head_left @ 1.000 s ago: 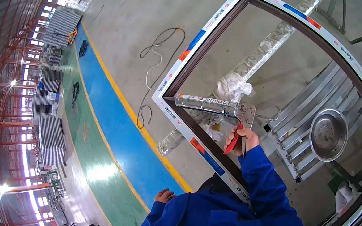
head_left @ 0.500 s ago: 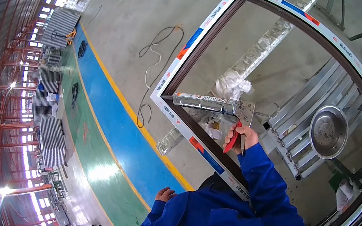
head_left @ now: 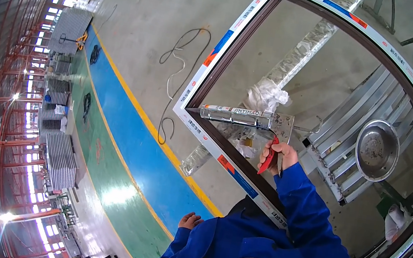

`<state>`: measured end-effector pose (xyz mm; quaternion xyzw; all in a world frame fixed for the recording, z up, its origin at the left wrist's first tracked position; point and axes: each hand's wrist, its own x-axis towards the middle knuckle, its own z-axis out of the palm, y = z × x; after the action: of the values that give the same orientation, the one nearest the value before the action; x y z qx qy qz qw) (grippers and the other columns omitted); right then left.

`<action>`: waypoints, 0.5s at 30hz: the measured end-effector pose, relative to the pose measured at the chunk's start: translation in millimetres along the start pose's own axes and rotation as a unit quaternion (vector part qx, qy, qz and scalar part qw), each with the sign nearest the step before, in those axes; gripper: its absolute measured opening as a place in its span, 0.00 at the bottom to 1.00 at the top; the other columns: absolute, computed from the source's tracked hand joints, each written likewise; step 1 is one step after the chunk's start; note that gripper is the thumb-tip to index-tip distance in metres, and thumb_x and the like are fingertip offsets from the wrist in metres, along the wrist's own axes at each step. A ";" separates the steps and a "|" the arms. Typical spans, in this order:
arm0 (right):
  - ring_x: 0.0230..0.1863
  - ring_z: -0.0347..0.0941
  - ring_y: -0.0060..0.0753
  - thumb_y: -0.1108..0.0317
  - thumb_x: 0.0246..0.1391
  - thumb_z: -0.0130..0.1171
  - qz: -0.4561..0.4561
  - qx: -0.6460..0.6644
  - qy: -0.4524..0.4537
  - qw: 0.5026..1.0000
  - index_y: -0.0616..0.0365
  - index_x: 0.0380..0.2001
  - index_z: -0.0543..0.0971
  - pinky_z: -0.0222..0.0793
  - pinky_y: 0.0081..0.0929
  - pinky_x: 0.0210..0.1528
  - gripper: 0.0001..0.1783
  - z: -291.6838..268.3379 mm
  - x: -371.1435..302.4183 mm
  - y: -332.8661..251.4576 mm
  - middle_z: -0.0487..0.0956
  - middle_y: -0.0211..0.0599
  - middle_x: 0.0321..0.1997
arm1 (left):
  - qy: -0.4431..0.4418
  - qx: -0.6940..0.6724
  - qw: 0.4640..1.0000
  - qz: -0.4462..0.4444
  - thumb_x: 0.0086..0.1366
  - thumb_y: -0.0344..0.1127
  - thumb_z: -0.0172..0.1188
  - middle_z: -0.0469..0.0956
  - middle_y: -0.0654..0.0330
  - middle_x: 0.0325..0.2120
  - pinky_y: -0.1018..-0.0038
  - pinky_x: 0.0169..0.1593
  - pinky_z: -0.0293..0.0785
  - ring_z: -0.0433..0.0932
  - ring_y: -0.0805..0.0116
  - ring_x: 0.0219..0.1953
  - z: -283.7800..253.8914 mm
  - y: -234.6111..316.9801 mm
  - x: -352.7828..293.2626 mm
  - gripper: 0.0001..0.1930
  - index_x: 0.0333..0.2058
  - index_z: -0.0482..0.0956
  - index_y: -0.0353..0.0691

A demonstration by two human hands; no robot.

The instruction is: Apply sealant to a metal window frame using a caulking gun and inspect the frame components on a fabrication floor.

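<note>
One hand grips the gun [head_left: 244, 118]: your right hand [head_left: 281, 157], its fingers wrapped around the red handle [head_left: 267, 160] just inside the near edge of the frame [head_left: 242, 182]. The gun lies nearly crosswise in your view, its nozzle pointing left into the frame's dark inner corner; whether the tip touches cannot be told. Your left hand [head_left: 190, 221] hangs by your left side, well apart from the frame, fingers curled inward; whether they pinch anything cannot be told. Through the frame's opening, a white wad [head_left: 267, 94] rests on a wrapped beam [head_left: 305, 51] just beyond the gun, while to the right a metal bowl [head_left: 382, 170] sits on a rack [head_left: 331, 176] of pale bars.
</note>
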<state>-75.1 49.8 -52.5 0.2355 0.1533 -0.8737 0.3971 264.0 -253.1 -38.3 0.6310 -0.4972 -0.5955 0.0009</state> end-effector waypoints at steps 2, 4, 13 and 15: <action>0.26 0.72 0.43 0.65 0.49 0.44 0.001 -0.003 0.007 1.000 0.58 0.35 0.68 0.72 0.46 0.31 0.11 0.0 0.7 0.2 0.73 0.38 0.24 | -0.001 -0.006 1.000 -0.001 0.62 0.28 0.58 0.77 0.43 0.38 0.56 0.40 0.81 0.80 0.48 0.37 -2.3 -1.8 2.4 0.22 0.53 0.65 0.31; 0.26 0.72 0.43 0.65 0.49 0.44 0.001 -0.006 0.014 1.000 0.58 0.35 0.68 0.72 0.45 0.30 0.11 0.5 0.2 -0.2 0.73 0.38 0.24 | -0.002 -0.012 1.000 -0.002 0.62 0.27 0.58 0.77 0.44 0.38 0.56 0.39 0.81 0.80 0.48 0.36 -1.4 -2.2 2.5 0.21 0.53 0.65 0.31; 0.25 0.72 0.41 0.65 0.49 0.44 -0.006 -0.021 0.028 0.999 0.57 0.35 0.68 0.72 0.45 0.29 0.11 6.4 -5.8 -2.1 0.73 0.37 0.24 | 0.006 -0.018 1.000 -0.003 0.61 0.28 0.59 0.77 0.45 0.37 0.55 0.38 0.81 0.80 0.48 0.35 -2.0 -3.1 7.1 0.19 0.50 0.67 0.33; 0.25 0.72 0.41 0.65 0.49 0.44 -0.011 -0.026 0.027 0.999 0.57 0.34 0.68 0.72 0.44 0.29 0.11 6.1 -6.9 -1.8 0.73 0.36 0.24 | 0.018 -0.008 1.000 -0.015 0.61 0.28 0.59 0.77 0.45 0.36 0.55 0.38 0.81 0.80 0.47 0.35 -0.4 -1.7 7.9 0.19 0.50 0.67 0.33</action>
<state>-74.3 52.5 -43.6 0.2469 0.1889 -0.8673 0.3888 263.7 -257.4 -45.1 0.6490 -0.4833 -0.5876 0.0062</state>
